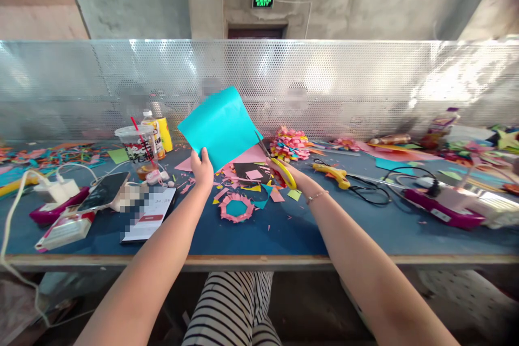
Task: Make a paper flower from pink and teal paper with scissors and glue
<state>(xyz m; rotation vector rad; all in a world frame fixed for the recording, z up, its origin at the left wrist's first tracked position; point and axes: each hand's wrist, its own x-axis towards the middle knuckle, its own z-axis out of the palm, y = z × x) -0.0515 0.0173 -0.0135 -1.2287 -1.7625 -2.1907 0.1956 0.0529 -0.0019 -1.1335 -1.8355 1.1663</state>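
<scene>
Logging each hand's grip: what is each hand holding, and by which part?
Left hand pinches the turquoise paper sheet at its bottom edge. Right hand holds the yellow scissors by the handles.

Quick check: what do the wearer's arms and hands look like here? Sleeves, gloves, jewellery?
Both forearms are bare up to the picture's edge: no sleeves show. The left hand has no glove, ring or watch that can be seen. The right hand is also ungloved; a thin bracelet sits on its wrist. No markings or straps show on either arm.
</scene>
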